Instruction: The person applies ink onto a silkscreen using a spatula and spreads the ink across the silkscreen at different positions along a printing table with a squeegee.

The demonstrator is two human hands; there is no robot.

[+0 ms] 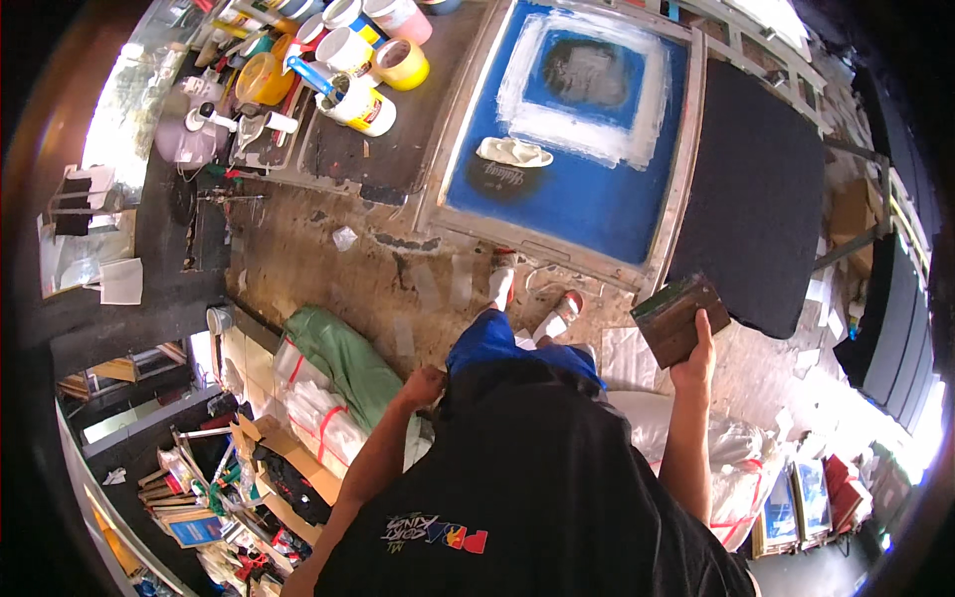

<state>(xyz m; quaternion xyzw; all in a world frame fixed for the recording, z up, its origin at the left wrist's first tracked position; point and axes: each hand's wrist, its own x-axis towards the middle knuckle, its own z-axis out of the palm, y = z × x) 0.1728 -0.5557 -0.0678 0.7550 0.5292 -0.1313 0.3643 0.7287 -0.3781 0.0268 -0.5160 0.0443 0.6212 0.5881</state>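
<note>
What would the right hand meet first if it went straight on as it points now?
Probably the black panel, beyond the brown block the right hand holds; depth is unclear.

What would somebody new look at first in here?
Probably the big blue panel at the upper middle, because a thick white band loops around a dark patch on it. Next might come the crowd of colourful tubs at the upper left. Then the dark brown block in the person's right hand, right of centre.
</note>
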